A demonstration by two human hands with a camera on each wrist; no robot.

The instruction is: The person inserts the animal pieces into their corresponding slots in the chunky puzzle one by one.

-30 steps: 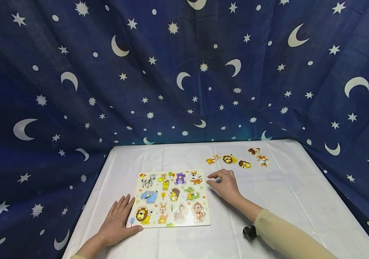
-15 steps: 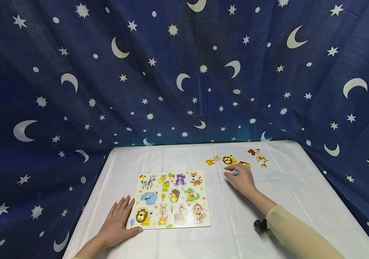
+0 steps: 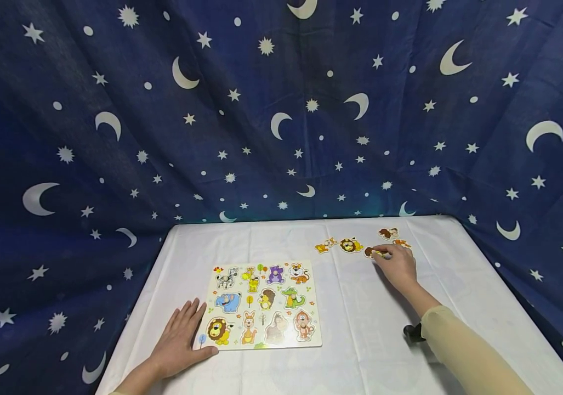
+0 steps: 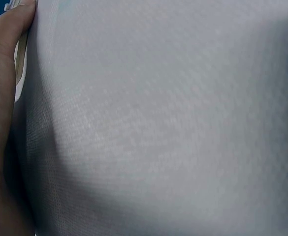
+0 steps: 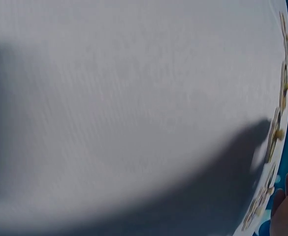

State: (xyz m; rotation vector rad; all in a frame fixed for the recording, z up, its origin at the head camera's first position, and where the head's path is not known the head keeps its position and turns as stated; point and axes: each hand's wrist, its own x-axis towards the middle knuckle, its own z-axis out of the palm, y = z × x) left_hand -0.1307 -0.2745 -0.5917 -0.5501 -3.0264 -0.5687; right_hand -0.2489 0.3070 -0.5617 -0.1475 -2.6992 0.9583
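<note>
A white animal puzzle board [image 3: 317, 329] lies flat on the table, printed with a zebra, giraffe, elephant, crocodile and other animals. My left hand [image 3: 177, 337] rests flat at its left side, fingers spread and thumb [image 4: 20, 19] at the board's lower left corner. At the back right, my right hand [image 3: 399, 267] is over the loose hedgehog piece [image 3: 369, 252], thumb and forefinger overlapping it in the head view. That hand partly covers a tiger piece [image 3: 402, 243]. In the right wrist view its fingers show beside the row of knobbed pieces, which all lie on the cloth.
A loose lion piece [image 3: 351, 245] and a kangaroo piece [image 3: 326, 245] lie left of the hedgehog. A brown-haired animal piece [image 3: 388, 233] lies behind it. White cloth [image 3: 271, 373] covers the table. A dark star-patterned curtain [image 3: 242, 137] hangs behind. A small black object [image 3: 413, 332] sits by the right sleeve.
My right hand has moved from beside the board's right edge, rightward and back, to the hedgehog piece. My left hand has stayed at the board's left side.
</note>
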